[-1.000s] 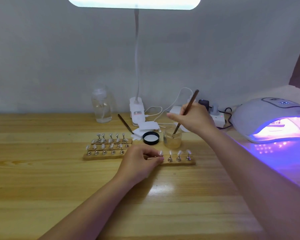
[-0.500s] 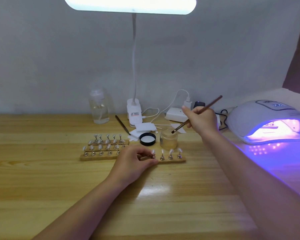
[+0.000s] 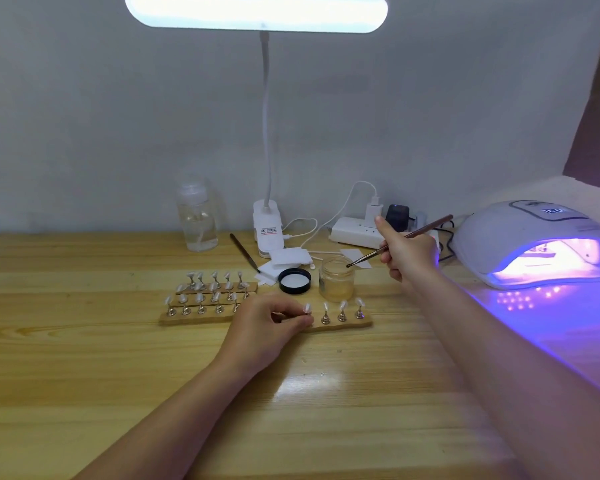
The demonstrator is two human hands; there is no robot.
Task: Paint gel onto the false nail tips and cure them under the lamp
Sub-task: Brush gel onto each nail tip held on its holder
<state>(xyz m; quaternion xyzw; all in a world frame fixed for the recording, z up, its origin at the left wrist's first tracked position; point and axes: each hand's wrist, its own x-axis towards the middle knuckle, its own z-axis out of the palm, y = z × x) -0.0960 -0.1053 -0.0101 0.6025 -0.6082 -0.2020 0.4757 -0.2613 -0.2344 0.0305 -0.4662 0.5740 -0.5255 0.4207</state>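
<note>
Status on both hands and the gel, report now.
Right hand grips brush, tip at open gel jar rim. Left hand pinches nail stand. Curing lamp lit. Nothing in the way.

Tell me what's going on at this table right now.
A person is painting gel onto false nail tips. The right hand holds a thin brush with its tip at the mouth of an open gel jar; the jar's black lid lies beside it. The left hand pinches one nail tip's stand on a wooden strip. More tips wait on strips to the left. The curing lamp on the right glows purple.
</note>
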